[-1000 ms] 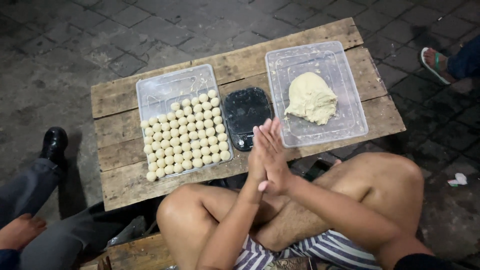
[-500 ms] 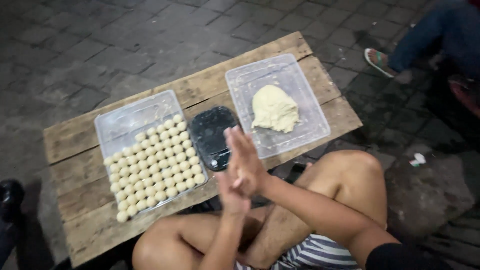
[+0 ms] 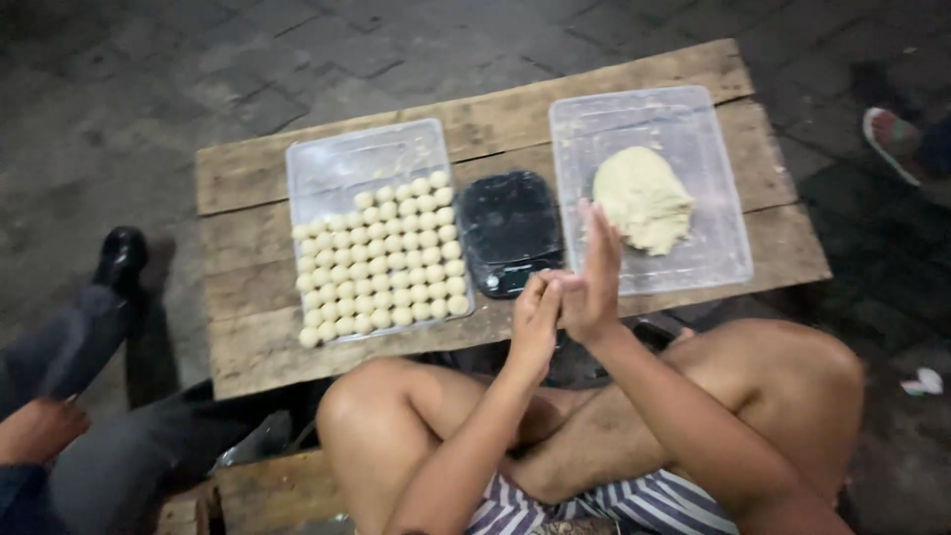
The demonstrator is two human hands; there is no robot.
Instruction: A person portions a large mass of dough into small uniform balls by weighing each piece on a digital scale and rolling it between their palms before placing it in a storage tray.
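My left hand (image 3: pixel 535 319) and my right hand (image 3: pixel 594 275) are pressed palm to palm over the near edge of a low wooden plank table (image 3: pixel 495 119), the right hand's fingers pointing up. Anything between the palms is hidden. Just beyond them lies a flat black kitchen scale (image 3: pixel 507 230). To its left a clear plastic tray (image 3: pixel 337 159) holds several rows of small pale dough balls (image 3: pixel 381 260). On the right, a second clear tray (image 3: pixel 614 109) contains one large lump of pale dough (image 3: pixel 642 198).
My bare knees (image 3: pixel 376 406) are tucked under the table's near edge. Another person's grey trouser leg, black shoe (image 3: pixel 121 256) and hand (image 3: pixel 35 431) are at the left. A sandalled foot (image 3: pixel 892 139) shows at the far right on the dark paved ground.
My palms have stayed together, sliding against each other, with the right hand now higher than the left. The camera view has swung, so the table sits differently in the frame.
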